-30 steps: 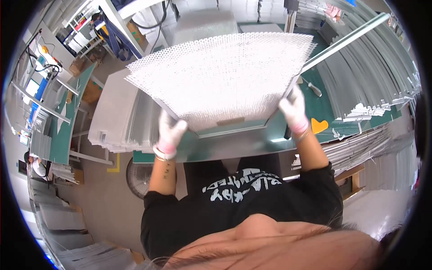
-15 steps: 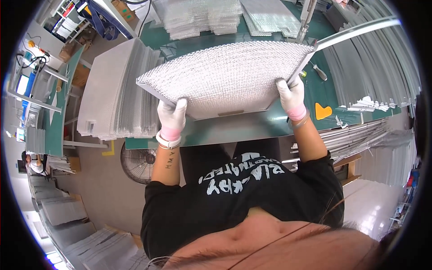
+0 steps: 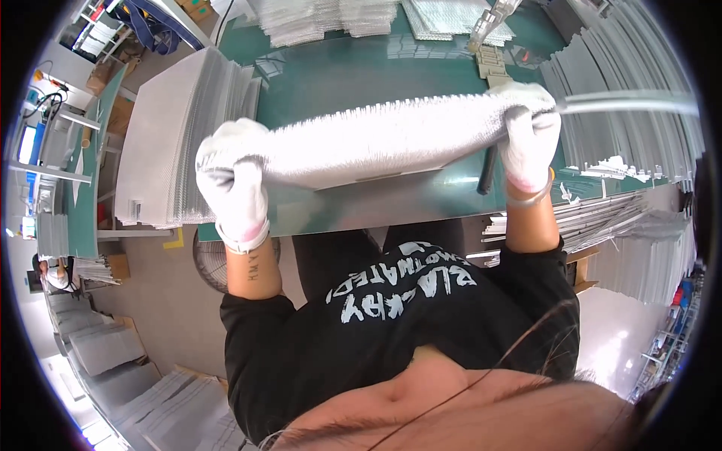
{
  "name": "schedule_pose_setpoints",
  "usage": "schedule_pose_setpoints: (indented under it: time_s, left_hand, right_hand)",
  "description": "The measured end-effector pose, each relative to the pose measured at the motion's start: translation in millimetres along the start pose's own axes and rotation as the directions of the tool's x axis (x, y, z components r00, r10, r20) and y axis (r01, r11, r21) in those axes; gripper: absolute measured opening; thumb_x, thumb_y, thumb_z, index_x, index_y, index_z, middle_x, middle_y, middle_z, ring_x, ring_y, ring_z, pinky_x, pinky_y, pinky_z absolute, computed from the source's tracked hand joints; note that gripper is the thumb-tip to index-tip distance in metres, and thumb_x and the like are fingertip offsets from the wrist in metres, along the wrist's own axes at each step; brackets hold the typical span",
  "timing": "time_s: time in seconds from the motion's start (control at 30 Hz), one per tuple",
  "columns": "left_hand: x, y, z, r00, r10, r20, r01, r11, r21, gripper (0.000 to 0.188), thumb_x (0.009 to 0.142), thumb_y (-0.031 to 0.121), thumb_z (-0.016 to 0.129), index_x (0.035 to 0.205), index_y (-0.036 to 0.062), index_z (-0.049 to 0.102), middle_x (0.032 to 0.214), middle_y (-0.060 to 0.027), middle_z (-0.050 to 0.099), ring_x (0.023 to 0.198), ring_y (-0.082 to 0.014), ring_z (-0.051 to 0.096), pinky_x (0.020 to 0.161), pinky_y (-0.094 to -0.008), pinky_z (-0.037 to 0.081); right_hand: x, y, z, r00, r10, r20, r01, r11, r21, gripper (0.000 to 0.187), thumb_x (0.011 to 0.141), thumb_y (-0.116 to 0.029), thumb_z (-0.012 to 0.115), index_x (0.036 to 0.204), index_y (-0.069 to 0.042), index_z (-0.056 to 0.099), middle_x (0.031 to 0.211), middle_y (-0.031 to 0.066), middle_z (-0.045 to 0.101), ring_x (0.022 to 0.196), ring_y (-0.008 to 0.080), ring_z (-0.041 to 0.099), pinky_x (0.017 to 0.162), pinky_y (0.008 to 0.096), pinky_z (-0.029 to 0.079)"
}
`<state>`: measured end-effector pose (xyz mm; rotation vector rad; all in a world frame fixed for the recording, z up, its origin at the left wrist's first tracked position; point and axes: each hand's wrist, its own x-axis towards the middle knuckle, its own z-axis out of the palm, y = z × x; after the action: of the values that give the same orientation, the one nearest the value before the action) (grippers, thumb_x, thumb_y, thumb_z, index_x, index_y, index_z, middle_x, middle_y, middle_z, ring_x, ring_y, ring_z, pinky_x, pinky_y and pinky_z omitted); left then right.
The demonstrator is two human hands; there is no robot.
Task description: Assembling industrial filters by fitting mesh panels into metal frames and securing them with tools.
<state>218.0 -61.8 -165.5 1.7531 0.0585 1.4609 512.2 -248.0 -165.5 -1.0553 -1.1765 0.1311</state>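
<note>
A silvery metal mesh panel (image 3: 383, 143) is held up in front of me over the green worktable (image 3: 338, 75), tilted so its face looks foreshortened. My left hand (image 3: 235, 177), in a white glove, is closed round its left end, fingers over the top and thumb on the near side. At the right end my right hand (image 3: 529, 135), gloved too, grips the panel the same way. A long pale strip (image 3: 632, 103), blurred, reaches rightward from beside that hand; whether it is joined to the panel I cannot tell. Below the right hand shows a dark rod-like piece (image 3: 487, 171).
Mesh sheets (image 3: 162, 135) stand stacked at the left. More mesh piles (image 3: 323, 19) lie at the table's far side. Long strips (image 3: 624, 68) fill the right, with white scraps (image 3: 617, 169) nearby. A beige segmented piece (image 3: 492, 64) lies beyond my right hand. A floor fan (image 3: 210, 259) is below.
Both hands have shifted outward and up, from the panel's lower sides to its ends. The panel has tipped and appears narrower. The long strip at right has swung lower.
</note>
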Motion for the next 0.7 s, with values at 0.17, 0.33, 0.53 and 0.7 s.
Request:
schedule_pose_setpoints:
  time_s: [0.17,0.33,0.53,0.7]
  left_hand:
    - [-25.4,-4.6,-15.6,0.790,-0.001,0.613,0.081,0.992,-0.101,0.028,0.089,0.023,0.064,0.111,0.0054,0.060,0.102,-0.0144,0.063,0.084,-0.0279,0.062,0.074,-0.0391,0.050]
    - [-94.1,-49.2,-21.3,0.475,-0.449,0.756,0.228,0.893,0.387,0.048,0.079,0.013,0.061,0.126,0.0078,0.058,0.124,-0.0136,0.059,0.119,-0.0322,0.054,0.105,-0.0408,0.039]
    - [-85.0,-63.6,-29.9,0.397,-0.524,0.753,-0.036,0.811,0.584,0.030,0.079,0.006,0.055,0.108,0.0051,0.063,0.098,-0.0150,0.060,0.099,-0.0351,0.056,0.089,-0.0429,0.044]
    - [-57.6,-77.7,-26.2,0.321,-0.445,0.836,-0.082,0.866,0.493,0.025,0.082,0.008,0.053,0.104,0.0026,0.064,0.089,-0.0152,0.063,0.093,-0.0337,0.057,0.086,-0.0425,0.045]
  right_hand:
    - [-18.5,-24.0,3.9,0.983,-0.023,0.182,-0.004,0.989,0.148,0.036,0.092,-0.036,0.065,0.085,-0.002,0.061,0.065,0.0091,0.062,0.054,0.0224,0.059,0.052,0.0324,0.049]
    - [-35.3,-40.6,-18.6,0.737,-0.428,0.524,0.212,0.882,0.422,0.019,0.093,-0.021,0.060,0.093,-0.002,0.058,0.092,0.0142,0.066,0.083,0.0246,0.065,0.067,0.0339,0.054]
    - [-44.3,-38.2,-24.9,0.531,-0.503,0.682,0.144,0.847,0.512,0.069,0.104,-0.047,0.023,0.081,0.005,0.061,0.086,0.0212,0.066,0.073,0.0309,0.067,0.059,0.0366,0.055]
    - [-59.3,-41.1,-11.4,0.714,-0.519,0.471,0.238,0.812,0.533,0.090,0.099,-0.060,0.006,0.079,0.008,0.062,0.085,0.0258,0.065,0.071,0.0339,0.066,0.059,0.0396,0.055]
